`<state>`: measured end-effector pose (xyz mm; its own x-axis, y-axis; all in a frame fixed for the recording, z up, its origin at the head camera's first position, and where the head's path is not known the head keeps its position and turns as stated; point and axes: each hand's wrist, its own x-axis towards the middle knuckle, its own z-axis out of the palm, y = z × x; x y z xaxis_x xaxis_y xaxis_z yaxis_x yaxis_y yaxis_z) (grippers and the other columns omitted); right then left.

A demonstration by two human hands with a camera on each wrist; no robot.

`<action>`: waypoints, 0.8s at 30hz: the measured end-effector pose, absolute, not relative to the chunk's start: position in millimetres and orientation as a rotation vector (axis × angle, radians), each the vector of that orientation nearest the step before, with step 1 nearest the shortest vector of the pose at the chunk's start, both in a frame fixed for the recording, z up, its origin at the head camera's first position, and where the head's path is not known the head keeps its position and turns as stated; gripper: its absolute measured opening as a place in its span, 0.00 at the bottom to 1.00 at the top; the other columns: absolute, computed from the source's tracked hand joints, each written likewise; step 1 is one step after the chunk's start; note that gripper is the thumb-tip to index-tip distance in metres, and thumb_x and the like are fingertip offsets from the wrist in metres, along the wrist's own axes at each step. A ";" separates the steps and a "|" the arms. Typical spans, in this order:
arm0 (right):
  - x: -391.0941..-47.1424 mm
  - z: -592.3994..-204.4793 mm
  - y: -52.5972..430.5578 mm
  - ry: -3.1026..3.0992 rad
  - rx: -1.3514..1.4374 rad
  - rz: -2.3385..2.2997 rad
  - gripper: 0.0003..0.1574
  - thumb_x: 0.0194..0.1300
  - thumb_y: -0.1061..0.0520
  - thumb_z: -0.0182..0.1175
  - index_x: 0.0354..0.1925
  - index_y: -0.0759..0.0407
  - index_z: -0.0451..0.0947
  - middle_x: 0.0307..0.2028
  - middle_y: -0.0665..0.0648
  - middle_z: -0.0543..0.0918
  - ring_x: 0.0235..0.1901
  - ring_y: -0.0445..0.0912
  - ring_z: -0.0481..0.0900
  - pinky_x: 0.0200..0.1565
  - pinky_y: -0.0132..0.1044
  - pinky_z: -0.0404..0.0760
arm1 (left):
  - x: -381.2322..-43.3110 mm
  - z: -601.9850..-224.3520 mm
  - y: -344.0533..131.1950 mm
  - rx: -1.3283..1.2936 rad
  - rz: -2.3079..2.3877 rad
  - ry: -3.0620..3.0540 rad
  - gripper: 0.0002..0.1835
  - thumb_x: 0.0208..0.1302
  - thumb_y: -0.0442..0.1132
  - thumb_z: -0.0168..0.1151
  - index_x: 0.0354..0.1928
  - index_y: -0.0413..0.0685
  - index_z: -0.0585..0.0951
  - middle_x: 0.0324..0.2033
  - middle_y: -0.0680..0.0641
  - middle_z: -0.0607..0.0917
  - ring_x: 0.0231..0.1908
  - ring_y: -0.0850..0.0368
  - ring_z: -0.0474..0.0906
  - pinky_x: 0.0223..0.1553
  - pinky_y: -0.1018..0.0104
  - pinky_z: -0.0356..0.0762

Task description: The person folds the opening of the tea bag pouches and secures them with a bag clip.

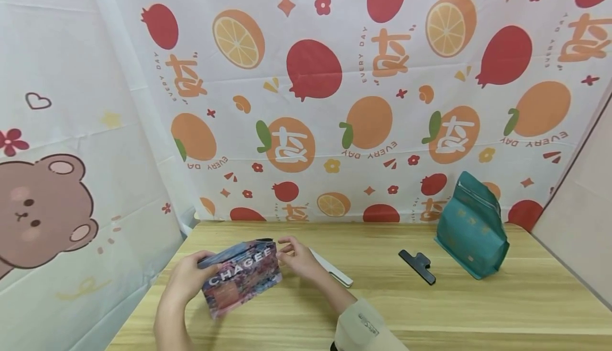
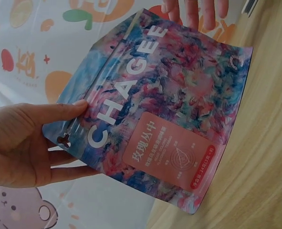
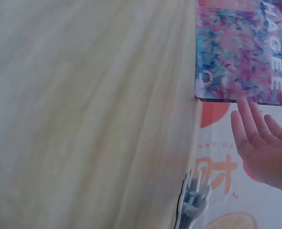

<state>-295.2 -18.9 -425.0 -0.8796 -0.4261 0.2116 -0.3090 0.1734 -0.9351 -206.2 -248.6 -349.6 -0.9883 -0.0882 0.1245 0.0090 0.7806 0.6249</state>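
Observation:
A colourful flat pouch [image 1: 244, 279] printed CHAGEE, in blue, pink and purple, is held up above the table's left part. My left hand [image 1: 188, 274] pinches its left side; in the left wrist view the thumb presses the front near the pouch's top strip, with the fingers behind. At the opposite side edge is my right hand [image 1: 298, 258]. In the right wrist view its fingers [image 3: 248, 119] are extended and spread beside the pouch edge, the thumb close to that edge; whether they touch it is hard to tell.
On the wood-grain table [image 1: 382, 314], a long white slotted tool [image 1: 337, 271] lies partly behind my right forearm. Right of it is a black clip [image 1: 418, 266]. A teal pouch [image 1: 470, 229] stands at the back right, before a fruit-printed cloth [image 1: 334, 128].

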 end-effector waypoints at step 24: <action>-280.7 -424.4 7.5 2.264 -0.812 -1.739 0.27 0.66 0.59 0.54 0.63 0.49 0.65 0.42 0.57 0.77 0.37 0.57 0.80 0.40 0.51 0.75 | -207.1 -359.1 -242.9 -0.029 -1.021 -2.751 0.17 0.58 0.38 0.62 0.46 0.35 0.76 0.42 0.35 0.79 0.44 0.38 0.73 0.42 0.44 0.68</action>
